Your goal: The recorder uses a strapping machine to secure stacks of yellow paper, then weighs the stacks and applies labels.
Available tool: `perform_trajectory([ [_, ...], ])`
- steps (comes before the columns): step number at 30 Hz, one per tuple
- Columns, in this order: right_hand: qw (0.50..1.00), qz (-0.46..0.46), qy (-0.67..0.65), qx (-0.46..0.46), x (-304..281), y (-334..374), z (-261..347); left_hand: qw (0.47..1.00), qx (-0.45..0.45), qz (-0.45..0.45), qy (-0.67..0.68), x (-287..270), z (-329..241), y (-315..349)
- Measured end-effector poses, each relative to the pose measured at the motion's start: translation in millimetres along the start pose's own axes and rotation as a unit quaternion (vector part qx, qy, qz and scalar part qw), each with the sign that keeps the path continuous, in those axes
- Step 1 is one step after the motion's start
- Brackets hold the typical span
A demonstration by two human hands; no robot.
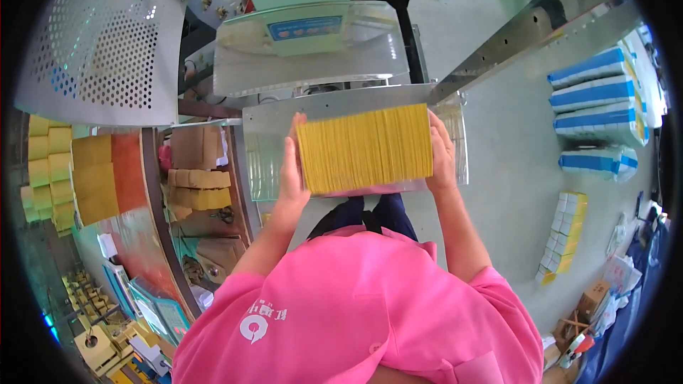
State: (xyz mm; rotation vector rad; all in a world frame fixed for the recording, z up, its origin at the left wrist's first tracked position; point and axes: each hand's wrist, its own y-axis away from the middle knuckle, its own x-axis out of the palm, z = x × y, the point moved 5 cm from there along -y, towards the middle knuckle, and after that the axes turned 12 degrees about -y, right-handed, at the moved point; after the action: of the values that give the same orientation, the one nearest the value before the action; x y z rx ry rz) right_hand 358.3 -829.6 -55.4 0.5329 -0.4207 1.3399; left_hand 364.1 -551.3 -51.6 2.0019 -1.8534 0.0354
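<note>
A thick block of yellow paper pieces (366, 149), stacked side by side with their thin edges up, is held level between my two hands. My left hand (292, 171) presses on its left end, the fingers along the side. My right hand (442, 156) grips the right end, with part of its fingers hidden behind the block. Beneath the block is a metal and clear-edged machine table (267, 135). A clear curved cover (309, 64) of the machine lies just beyond it.
A perforated metal guard (107, 50) stands at the far left, and a metal bar (526, 35) slants across the far right. Shelves with brown bundles (199, 179) are on the left. Blue-and-white wrapped packs (594, 110) and a row of yellow-and-white bundles (564, 233) lie on the right.
</note>
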Motion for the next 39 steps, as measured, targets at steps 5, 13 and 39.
perform_trajectory([
  [5, 0.995, -0.037, 0.083, -0.037, -9.5, -1.7, 7.5, 0.993, 0.012, 0.115, -0.036, 1.4, 3.5, -8.2],
  [13, 0.997, 0.032, 0.061, 0.018, -13.4, -20.4, -48.7, 0.752, 0.325, 0.086, -0.567, 40.4, 40.6, -4.9],
  [39, 0.726, -0.548, -0.398, -0.115, -433.9, 628.9, 120.6, 0.702, -0.267, 0.511, -0.418, 496.6, 335.4, 433.6],
])
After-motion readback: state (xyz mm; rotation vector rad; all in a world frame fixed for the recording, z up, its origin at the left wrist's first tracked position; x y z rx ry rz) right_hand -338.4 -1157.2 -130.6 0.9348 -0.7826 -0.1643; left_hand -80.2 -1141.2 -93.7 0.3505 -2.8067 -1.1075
